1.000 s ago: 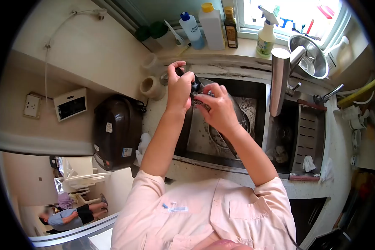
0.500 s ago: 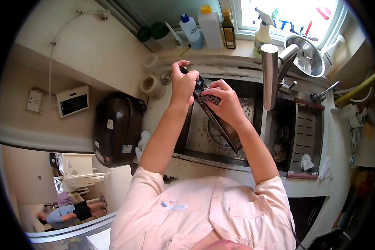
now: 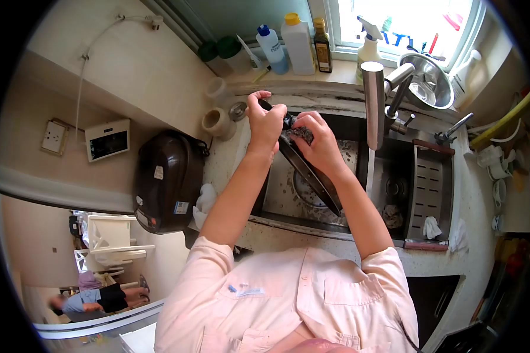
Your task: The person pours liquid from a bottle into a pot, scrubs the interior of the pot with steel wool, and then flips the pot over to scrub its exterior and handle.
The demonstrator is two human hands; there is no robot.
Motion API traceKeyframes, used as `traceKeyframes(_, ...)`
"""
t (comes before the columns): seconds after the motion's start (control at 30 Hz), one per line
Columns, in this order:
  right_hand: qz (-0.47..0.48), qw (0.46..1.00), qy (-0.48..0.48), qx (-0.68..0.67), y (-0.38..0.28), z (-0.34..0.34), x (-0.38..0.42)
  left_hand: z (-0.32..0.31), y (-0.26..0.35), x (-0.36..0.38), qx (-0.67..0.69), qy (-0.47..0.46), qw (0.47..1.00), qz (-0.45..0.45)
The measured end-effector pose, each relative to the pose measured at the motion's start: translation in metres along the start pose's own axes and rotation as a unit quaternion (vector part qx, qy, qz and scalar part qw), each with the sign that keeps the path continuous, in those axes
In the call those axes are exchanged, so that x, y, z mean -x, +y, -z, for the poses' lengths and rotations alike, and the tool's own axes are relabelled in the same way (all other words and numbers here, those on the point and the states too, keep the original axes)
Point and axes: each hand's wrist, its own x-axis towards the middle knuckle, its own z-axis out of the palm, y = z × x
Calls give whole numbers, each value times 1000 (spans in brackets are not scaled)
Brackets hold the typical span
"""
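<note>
My left hand point(image 3: 264, 126) is wrapped around the black handle of a dark pan point(image 3: 310, 176), which is tilted nearly edge-on over the sink point(image 3: 280, 197). In my right hand point(image 3: 321, 144) is a grey steel wool scourer point(image 3: 302, 133), pressed against the pan near where its handle joins. Much of the pan's face is hidden behind my right hand and forearm.
A tall metal faucet point(image 3: 373, 109) stands right of my hands. Several bottles, including a white one with a yellow cap point(image 3: 299, 47), line the back ledge. A metal bowl point(image 3: 427, 81) sits back right; a dark rice cooker point(image 3: 168, 179) is at left. Another person point(image 3: 103, 299) appears far left.
My right hand and the scourer have shifted slightly along the pan, and the fingers have curled more over it. The pan has turned a little. My left hand keeps hold of the handle.
</note>
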Motion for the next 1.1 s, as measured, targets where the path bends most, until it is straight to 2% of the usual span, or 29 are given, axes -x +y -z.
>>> traceKeyframes(0.1, -24, 1000, -2, -13, 7, 4, -7, 0, 2, -3, 4, 8, 1000, 14)
traceKeyframes(0.17, -103, 993, 56, 9, 28, 5, -8, 2, 3, -4, -9, 17, 1000, 20)
traceKeyframes(0.23, -165, 984, 58, -12, 33, 10, 0, 7, -3, -9, -39, 33, 998, 19)
traceKeyframes(0.3, -17, 997, 65, -42, 16, 5, 4, 8, -6, -9, -23, 37, 999, 18)
traceKeyframes(0.33, 20, 999, 46, -4, 2, 2, 4, 6, 1, -4, -21, 35, 999, 24)
traceKeyframes(0.43, 29, 990, 54, 123, -4, -14, 6, 2, 3, 0, -31, 31, 999, 23)
traceKeyframes(0.53, -180, 984, -11, 2, -7, -4, -8, 2, 4, -2, -33, 35, 998, 27)
traceKeyframes(0.6, -247, 959, 30, -138, 11, -1, -14, 3, 4, 0, -38, 35, 998, 33)
traceKeyframes(0.67, -319, 905, 60, -273, 21, 5, -13, 4, 4, 0, -50, 37, 998, 33)
traceKeyframes(0.73, -135, 980, 47, -137, 15, -2, -1, 2, 8, 6, -63, 52, 997, 3)
traceKeyframes(0.8, 71, 996, 47, 34, 3, -7, 6, 2, 6, 9, -88, 56, 993, -47)
traceKeyframes(0.9, -79, 996, 30, -1, -2, -3, 3, 8, 0, 4, -155, 39, 972, -172)
traceKeyframes(0.93, -155, 987, 35, 5, -6, -2, 1, 11, 0, 1, -185, 28, 956, -224)
traceKeyframes(0.97, -169, 985, 43, -2, 5, -1, 0, 14, 0, -3, -214, 17, 937, -275)
traceKeyframes(1.0, -214, 973, 48, -64, 14, 3, -1, 16, -1, -8, -263, 21, 911, -317)
traceKeyframes(1.07, -307, 919, 91, -229, 24, 13, 0, 21, 5, -9, -310, -24, 903, -298)
traceKeyframes(1.1, -288, 939, 91, -164, 26, 19, 6, 23, 9, -8, -332, -45, 897, -288)
